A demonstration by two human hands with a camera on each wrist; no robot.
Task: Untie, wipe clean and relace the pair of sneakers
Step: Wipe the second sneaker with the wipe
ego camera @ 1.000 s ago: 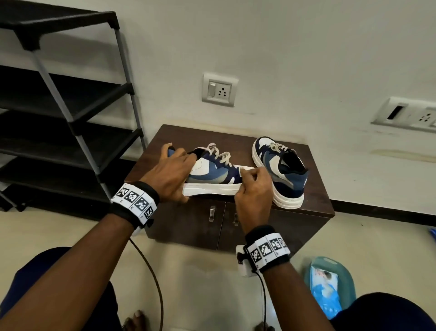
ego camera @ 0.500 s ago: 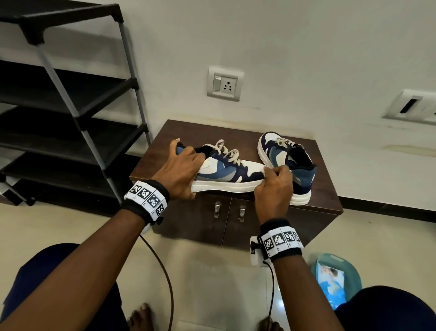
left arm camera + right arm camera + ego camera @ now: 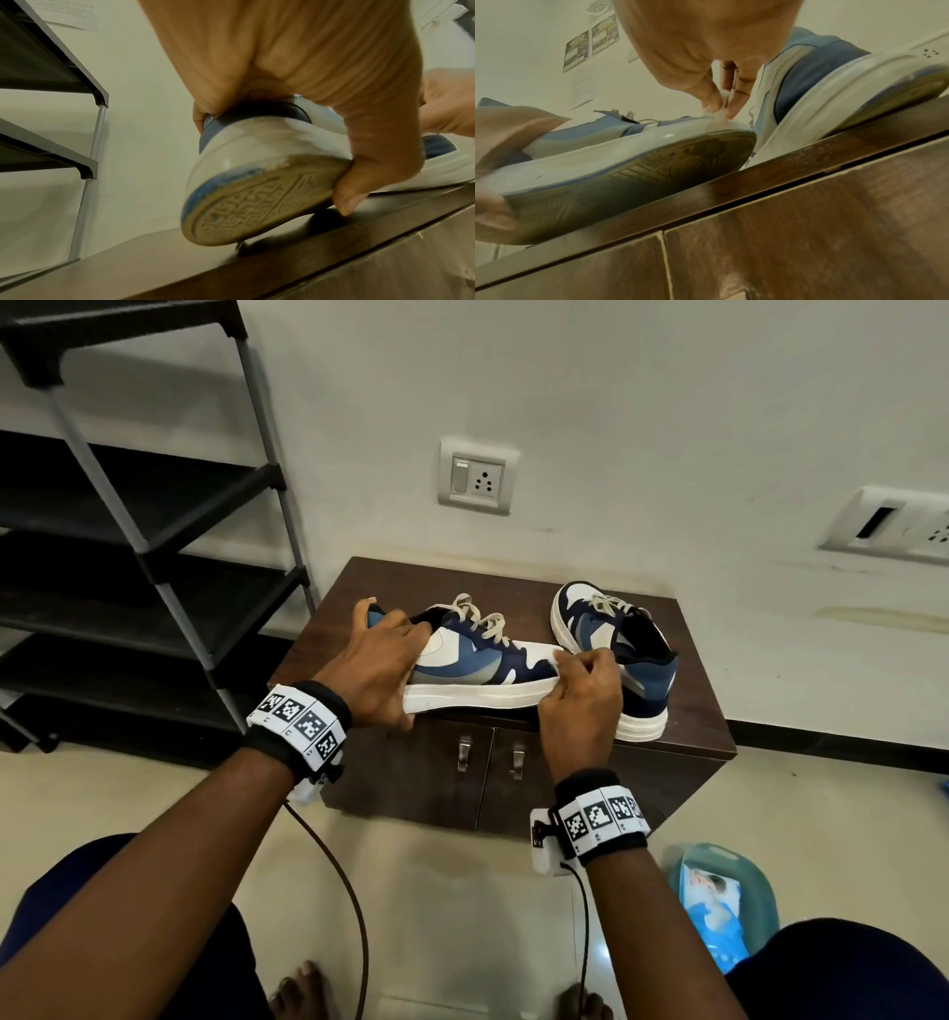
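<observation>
A blue, navy and white sneaker (image 3: 472, 665) with cream laces lies sideways at the front edge of a brown cabinet (image 3: 693, 711), its heel tipped up off the top. My left hand (image 3: 375, 670) grips the heel (image 3: 257, 162), thumb under the sole. At the toe, my right hand (image 3: 580, 695) pinches a small white wipe (image 3: 718, 113) against the white toe cap. The sole (image 3: 628, 174) faces the right wrist camera. The second sneaker (image 3: 631, 649) stands upright on the cabinet just right of my right hand, laces in place.
A black and grey shoe rack (image 3: 154, 531) stands left of the cabinet. On the floor at the right a teal tub (image 3: 760, 891) holds a wipes pack (image 3: 714, 911). A wall socket (image 3: 477, 477) is behind. Wrist cables hang over the floor near my bare feet.
My left hand keeps its hold on the heel. My right hand stays at the toe with the wipe and has shifted only slightly along it. The head view has drifted a little.
</observation>
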